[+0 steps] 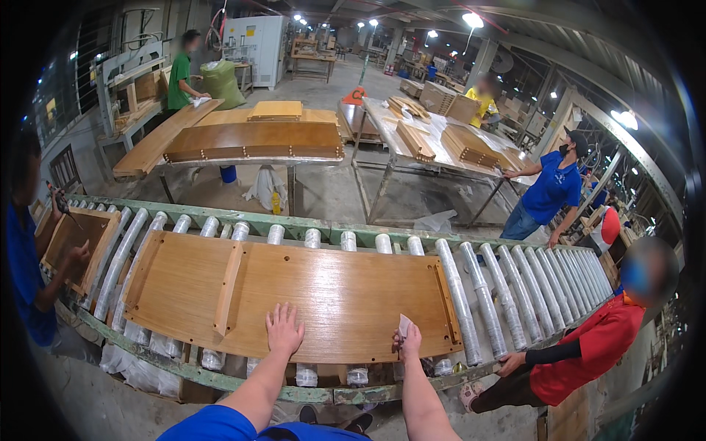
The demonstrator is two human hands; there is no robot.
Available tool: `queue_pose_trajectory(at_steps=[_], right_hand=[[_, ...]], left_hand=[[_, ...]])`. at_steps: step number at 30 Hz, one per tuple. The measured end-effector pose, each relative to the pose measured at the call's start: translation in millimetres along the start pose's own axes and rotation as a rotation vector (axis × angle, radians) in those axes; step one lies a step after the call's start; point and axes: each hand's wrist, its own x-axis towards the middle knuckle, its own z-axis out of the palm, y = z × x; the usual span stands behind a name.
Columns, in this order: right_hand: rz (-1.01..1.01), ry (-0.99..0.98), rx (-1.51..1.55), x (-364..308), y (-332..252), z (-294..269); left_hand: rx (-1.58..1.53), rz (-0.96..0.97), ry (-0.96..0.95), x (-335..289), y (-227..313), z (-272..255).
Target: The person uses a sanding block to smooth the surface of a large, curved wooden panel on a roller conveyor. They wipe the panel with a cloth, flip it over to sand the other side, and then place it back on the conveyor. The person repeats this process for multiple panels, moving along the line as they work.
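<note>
A long brown wooden panel (346,287) lies flat across the roller conveyor in front of me. One raised wooden strip (229,290) crosses it left of centre, and another strip (444,303) runs along its right end. My left hand (284,329) rests palm down on the panel near its front edge, open, with fingers spread. Over the panel's front right part, my right hand (409,342) is closed on a small pale folded piece (404,325); whether it is cloth or paper I cannot tell. Its fingers are partly hidden.
Wrapped rollers (507,301) continue to the right, edged by a green rail (294,220). A person in blue at left handles a framed panel (77,246). A person in red stands close at right. Beyond are tables with stacked boards (254,140) and more workers.
</note>
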Motion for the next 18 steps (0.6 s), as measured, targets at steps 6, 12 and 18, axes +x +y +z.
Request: queue_pose_trajectory(at_steps=[6,12,18], right_hand=[[0.008,-0.01,0.018,-0.4,-1.6,1.3],[0.0,-0.003,0.015,-1.6,-2.2,1.1],[-0.003,-0.006,-0.001,-0.3,-0.7,-1.4]], left_hand=[[-0.01,0.001,0.009,0.3,-0.3,-0.4],[-0.005,0.003,0.006,0.2,0.5,-1.6],[-0.005,0.007,0.002,-0.5,1.0,-1.6]])
